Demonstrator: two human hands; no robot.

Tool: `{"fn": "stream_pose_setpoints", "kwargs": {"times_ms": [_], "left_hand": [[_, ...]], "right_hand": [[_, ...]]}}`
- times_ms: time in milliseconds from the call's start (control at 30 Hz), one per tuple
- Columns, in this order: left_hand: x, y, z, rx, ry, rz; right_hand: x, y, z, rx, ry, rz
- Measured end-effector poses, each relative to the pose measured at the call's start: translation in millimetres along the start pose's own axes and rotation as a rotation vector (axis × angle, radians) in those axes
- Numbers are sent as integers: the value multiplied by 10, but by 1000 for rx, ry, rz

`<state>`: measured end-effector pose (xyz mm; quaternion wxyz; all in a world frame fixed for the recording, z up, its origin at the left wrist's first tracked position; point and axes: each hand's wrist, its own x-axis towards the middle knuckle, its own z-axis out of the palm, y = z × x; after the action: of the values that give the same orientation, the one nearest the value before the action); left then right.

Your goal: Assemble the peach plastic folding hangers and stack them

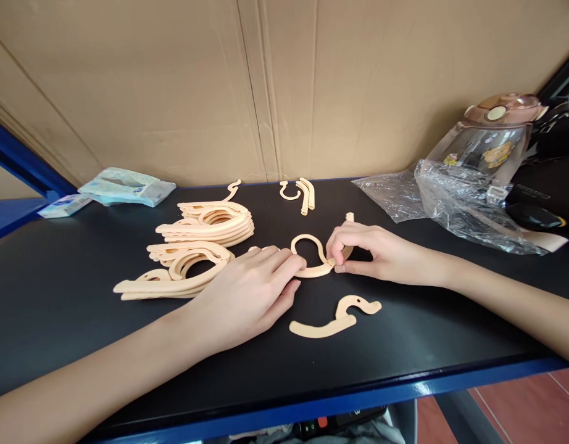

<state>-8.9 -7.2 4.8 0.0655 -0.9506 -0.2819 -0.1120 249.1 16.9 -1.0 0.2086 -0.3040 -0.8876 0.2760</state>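
My right hand [358, 248] pinches a beige folding hanger [318, 271] near the joint between its curved pieces, thumb below and fingers above. An end of a beige piece sticks up behind these fingers. My left hand [254, 287] rests palm down at the hanger's left end, its thumb and index finger closed about that end; the other fingers partly hide what lies beneath. In front lie an S-shaped hook piece [358, 303] and a curved arm piece [319, 327], touching or overlapping. Beside my left hand are two stacks of folded hangers, the near stack [173, 285] and the far stack [205, 231].
Farther back on the black table [247, 394] lie a loose hook [291, 196], curved arms [307, 196] and another hook piece [232, 190]. A tissue pack [127, 187] sits left. Clear plastic wrap [469, 209] and a bottle [497, 139] stand right, before a cardboard wall [182, 86].
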Motion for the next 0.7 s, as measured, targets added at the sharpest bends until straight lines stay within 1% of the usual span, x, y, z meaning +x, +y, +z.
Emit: {"fn": "stream_pose_setpoints", "kwargs": {"times_ms": [167, 300, 500, 567, 700], "left_hand": [[-5, -3, 10, -10, 25, -4], [-4, -19, 15, -4, 18, 2], [-18, 9, 20, -34, 8, 0], [-25, 19, 20, -74, 6, -5], [-25, 9, 8, -106, 27, -14]], "right_hand": [[-8, -70, 30, 11, -41, -43], [-22, -89, 42, 14, -76, -67], [-30, -143, 71, -17, -81, -82], [-34, -181, 76, -61, -74, -100], [-54, -288, 65, -221, 5, -157]]}}
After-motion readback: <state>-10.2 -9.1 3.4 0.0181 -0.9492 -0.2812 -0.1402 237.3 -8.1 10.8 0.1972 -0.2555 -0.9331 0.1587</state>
